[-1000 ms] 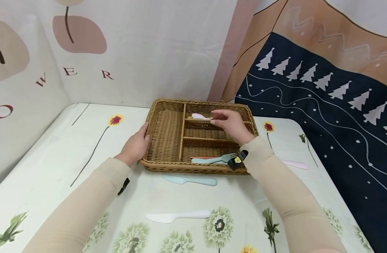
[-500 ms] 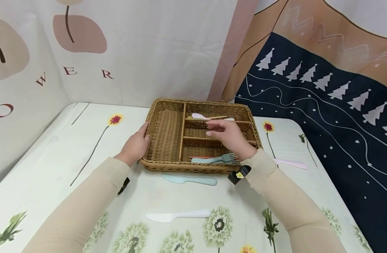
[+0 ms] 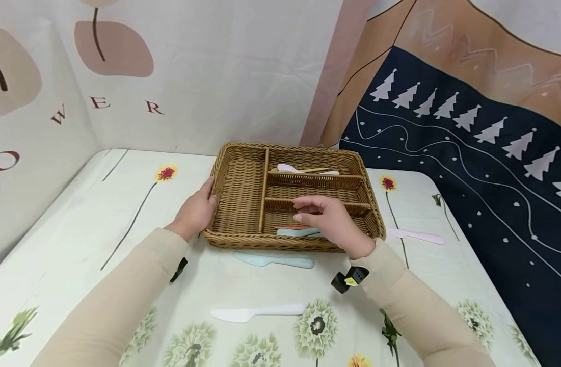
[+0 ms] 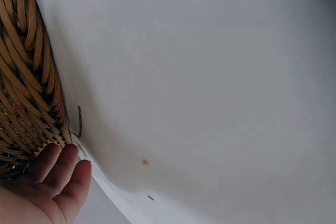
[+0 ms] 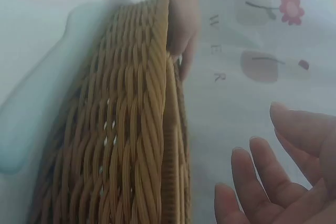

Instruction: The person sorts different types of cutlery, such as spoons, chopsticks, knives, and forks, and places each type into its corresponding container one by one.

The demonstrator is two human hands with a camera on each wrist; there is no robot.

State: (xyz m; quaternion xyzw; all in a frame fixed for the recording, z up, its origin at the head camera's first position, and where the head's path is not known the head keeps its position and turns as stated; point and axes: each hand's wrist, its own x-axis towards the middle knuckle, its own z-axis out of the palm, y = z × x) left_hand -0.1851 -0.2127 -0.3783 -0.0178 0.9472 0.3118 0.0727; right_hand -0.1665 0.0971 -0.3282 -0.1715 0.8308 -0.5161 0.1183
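Note:
My left hand (image 3: 195, 209) grips the left end of a brown wicker cutlery basket (image 3: 239, 243); in the left wrist view its fingers (image 4: 76, 187) lie against the woven side. My right hand (image 3: 328, 219), loosely bent and holding nothing, hovers over the basket's front right compartment. In the right wrist view, thumb and fingers stand apart. A pink spoon (image 3: 287, 167) lies in the back compartment with several yellow and white utensils. Beneath my right hand, a pale blue utensil (image 3: 291, 232) and an orange one (image 3: 293, 227) are partly hidden in the front compartment.
A light blue knife (image 3: 275, 260) lies just before the basket, and a white knife (image 3: 259, 312) lies nearer on the floral tablecloth (image 3: 138, 285). A pink knife (image 3: 418, 236) is to the right. Fabric backdrops stand behind and at the right.
My right hand has drawn back from the pink spoon in the back compartment toward the front one, passing over the dividers. The left hand stays on the basket's left end.

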